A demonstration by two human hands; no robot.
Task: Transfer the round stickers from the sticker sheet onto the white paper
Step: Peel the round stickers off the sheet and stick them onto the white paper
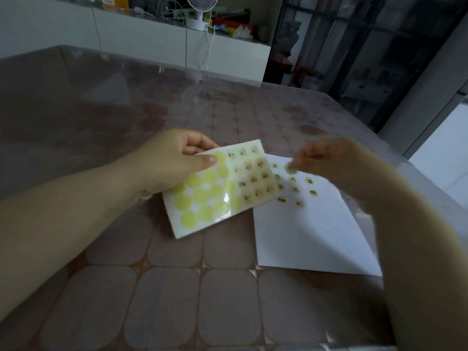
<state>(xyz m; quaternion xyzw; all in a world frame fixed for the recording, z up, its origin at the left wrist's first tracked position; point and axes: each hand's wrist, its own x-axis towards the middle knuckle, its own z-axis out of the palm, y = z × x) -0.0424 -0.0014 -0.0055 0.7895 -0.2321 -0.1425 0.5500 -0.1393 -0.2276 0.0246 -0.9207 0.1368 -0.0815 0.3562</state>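
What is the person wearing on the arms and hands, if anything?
Nothing that shows. The left forearm and right forearm are bare, with no sleeve in view. The left hand has no glove, ring or watch; the right hand is blurred, but looks bare too.

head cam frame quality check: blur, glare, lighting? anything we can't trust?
Head view: dim, flat light overall; right hand is motion-blurred, so whether it grips the round sticker at its fingertips is unclear; left hand and sticker sheet are fairly sharp, with a small glare patch on the sheet's gloss; white paper reads clean; wide-angle bending at the table edges.
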